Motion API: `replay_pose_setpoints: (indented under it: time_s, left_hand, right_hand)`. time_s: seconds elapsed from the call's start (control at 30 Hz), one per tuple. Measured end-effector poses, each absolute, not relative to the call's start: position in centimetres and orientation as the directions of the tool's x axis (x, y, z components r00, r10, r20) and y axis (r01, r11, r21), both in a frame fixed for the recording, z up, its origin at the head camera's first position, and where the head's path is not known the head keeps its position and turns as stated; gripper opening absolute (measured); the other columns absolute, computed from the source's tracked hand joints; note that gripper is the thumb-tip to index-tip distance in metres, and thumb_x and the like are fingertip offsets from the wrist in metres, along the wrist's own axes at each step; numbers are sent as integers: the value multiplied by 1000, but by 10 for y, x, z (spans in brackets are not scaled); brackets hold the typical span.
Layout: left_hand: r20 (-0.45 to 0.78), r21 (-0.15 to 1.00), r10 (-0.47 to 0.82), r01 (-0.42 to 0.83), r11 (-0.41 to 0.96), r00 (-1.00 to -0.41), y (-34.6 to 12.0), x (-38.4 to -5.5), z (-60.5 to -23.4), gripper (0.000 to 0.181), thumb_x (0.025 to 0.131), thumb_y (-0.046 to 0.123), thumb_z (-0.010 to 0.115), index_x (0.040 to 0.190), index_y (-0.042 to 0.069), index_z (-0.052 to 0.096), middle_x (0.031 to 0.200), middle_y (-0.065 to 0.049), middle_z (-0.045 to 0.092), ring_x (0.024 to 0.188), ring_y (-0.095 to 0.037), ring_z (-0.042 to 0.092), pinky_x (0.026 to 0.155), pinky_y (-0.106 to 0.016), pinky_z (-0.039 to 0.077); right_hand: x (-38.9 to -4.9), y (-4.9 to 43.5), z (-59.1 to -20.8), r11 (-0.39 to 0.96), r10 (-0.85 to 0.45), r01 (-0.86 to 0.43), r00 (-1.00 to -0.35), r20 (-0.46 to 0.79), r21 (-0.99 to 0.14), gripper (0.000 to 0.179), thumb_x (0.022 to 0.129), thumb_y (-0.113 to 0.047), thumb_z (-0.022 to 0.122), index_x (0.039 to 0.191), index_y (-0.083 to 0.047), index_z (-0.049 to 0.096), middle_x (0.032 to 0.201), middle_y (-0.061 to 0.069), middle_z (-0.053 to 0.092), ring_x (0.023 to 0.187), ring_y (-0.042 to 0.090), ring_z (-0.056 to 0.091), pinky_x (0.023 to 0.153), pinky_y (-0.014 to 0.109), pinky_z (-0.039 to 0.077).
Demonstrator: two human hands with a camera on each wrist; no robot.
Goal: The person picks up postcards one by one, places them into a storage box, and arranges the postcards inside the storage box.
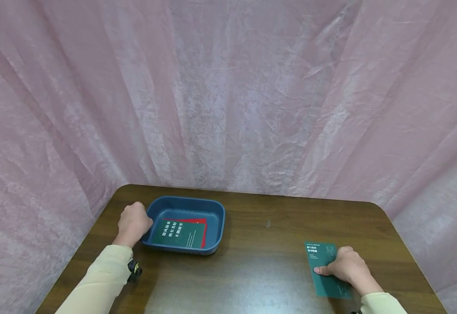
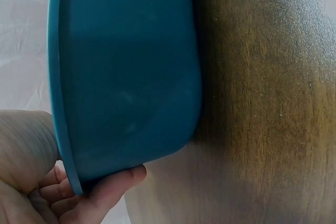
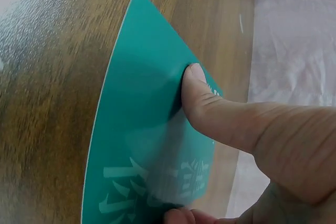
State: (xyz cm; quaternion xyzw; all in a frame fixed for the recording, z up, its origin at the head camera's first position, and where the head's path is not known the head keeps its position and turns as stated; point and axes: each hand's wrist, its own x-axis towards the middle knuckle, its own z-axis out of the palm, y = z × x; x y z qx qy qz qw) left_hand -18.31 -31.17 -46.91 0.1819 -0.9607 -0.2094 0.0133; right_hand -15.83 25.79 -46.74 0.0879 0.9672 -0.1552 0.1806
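Observation:
My left hand point(image 1: 133, 223) grips the left rim of a blue plastic basin point(image 1: 216, 237). In the left wrist view, the fingers point(image 2: 113, 190) curl under the wall of the basin. Inside the basin lies a green card point(image 1: 177, 237) with white printing, overlapping a red card point(image 1: 204, 233). Far to the right, my right hand point(image 1: 347, 266) pinches another green card point(image 1: 322, 283) by its long sides. The right wrist view shows the thumb point(image 3: 197, 85) on one edge and the card point(image 3: 142, 77) bowed; the other fingers are mostly out of sight.
A brown wooden table point(image 1: 259, 270) with rounded far corners carries everything. Pink curtains point(image 1: 244, 96) hang behind it and along both sides. A dark band with a small device point(image 1: 134, 270) sits on the left wrist.

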Motion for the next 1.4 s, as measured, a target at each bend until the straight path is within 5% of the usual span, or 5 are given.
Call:
replay_pose_setpoints:
  time_s: [0.3, 0.47, 0.63, 1.07, 1.4]
  left_hand:
    - [-57, 398, -356, -348, 848, -933, -313, -183, -470, 15, 74, 10, 62, 61, 4, 59, 66, -14, 59, 61, -27, 55, 45, -36, 42]
    - [-60, 396, -353, -347, 850, -934, -313, -183, -469, 14, 74, 10, 62, 62, 4, 60, 66, -15, 59, 62, -27, 55, 45, -36, 43]
    - [-70, 396, -357, -355, 847, -931, -312, -182, -468, 13, 75, 10, 62, 64, 3, 60, 66, -14, 59, 62, -27, 55, 45, -36, 42]
    - [-19, 397, -341, -321, 860, -940, -313, -183, -469, 15, 74, 11, 62, 61, 4, 59, 67, -15, 60, 61, -28, 56, 44, -37, 42]
    - [-41, 401, -342, -329, 855, -939, -313, -184, -471, 14, 75, 11, 63, 64, 4, 60, 65, -13, 58, 59, -26, 55, 43, -35, 42]
  right_hand:
    - [-161, 254, -470, 947, 79, 176, -939, -336, -268, 101, 45, -71, 77, 98, 12, 54, 81, 21, 53, 71, 29, 49, 58, 39, 44]
    - [-161, 253, -473, 938, 55, 157, -948, -314, -308, 116, 47, -71, 76, 117, 16, 43, 94, 31, 52, 77, 34, 52, 59, 42, 46]
    - [-164, 249, -480, 914, 39, 137, -966, -254, -382, 117, 48, -66, 79, 126, 12, 38, 95, 26, 60, 77, 31, 57, 58, 39, 47]
    - [-175, 228, -482, 876, -78, -54, -997, -29, -478, 61, 75, -28, 76, 122, 4, 52, 107, 23, 65, 92, 33, 62, 74, 48, 49]
    - [-186, 213, -472, 839, -133, -131, -991, 34, -528, 48, 84, -10, 66, 128, 3, 51, 117, 23, 62, 99, 29, 61, 76, 43, 51]
